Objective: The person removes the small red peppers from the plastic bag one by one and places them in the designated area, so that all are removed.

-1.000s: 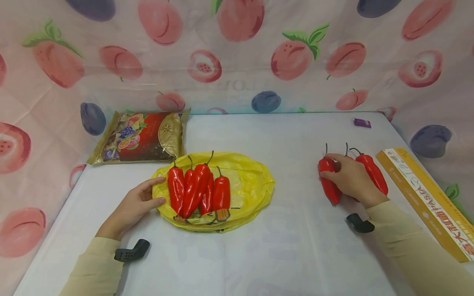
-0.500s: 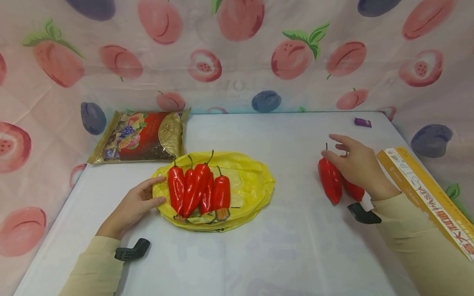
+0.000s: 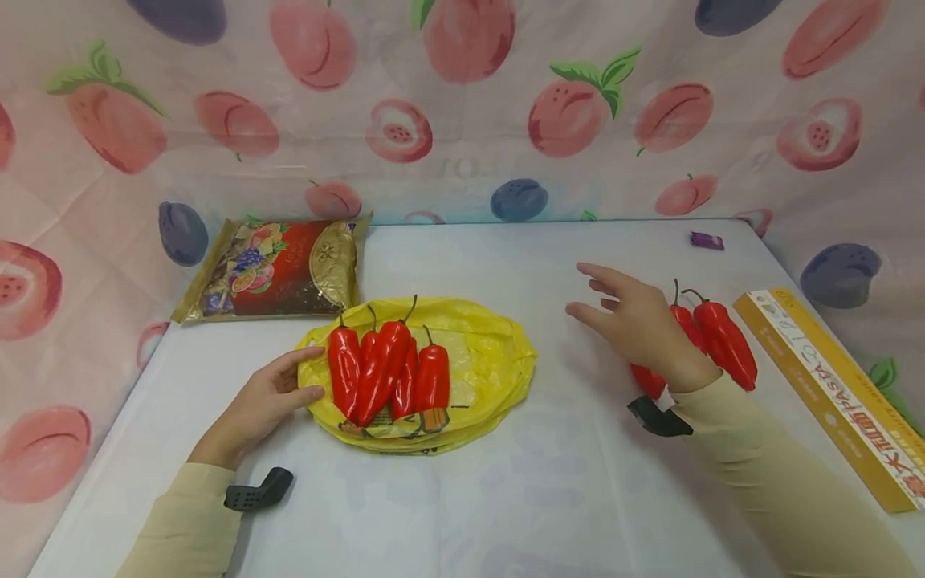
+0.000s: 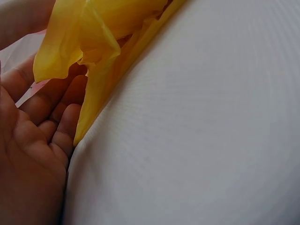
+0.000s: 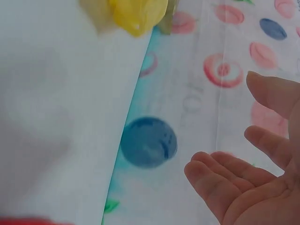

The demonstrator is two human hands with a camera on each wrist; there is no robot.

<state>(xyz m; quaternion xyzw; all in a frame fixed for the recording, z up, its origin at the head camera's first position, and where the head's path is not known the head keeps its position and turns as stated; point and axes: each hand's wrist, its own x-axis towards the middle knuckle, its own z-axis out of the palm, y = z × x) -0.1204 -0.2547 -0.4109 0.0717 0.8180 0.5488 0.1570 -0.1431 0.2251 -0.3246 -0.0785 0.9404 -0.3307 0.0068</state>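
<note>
Yellow bag rim [image 3: 522,360], hands [image 3: 263,401] [image 3: 636,325] well apart

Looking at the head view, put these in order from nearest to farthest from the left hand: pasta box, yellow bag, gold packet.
1. Yellow bag: right at the left hand, against its fingers.
2. Gold packet: beyond the hand, at the back left.
3. Pasta box: across the table, at the far right.

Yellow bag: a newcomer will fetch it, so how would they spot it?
On the white table, find the gold-edged packet at back left. The yellow bag lies nearer the viewer and further right. Its crumpled plastic, with red peppers lying on it, sets it apart from packet and long box.
</note>
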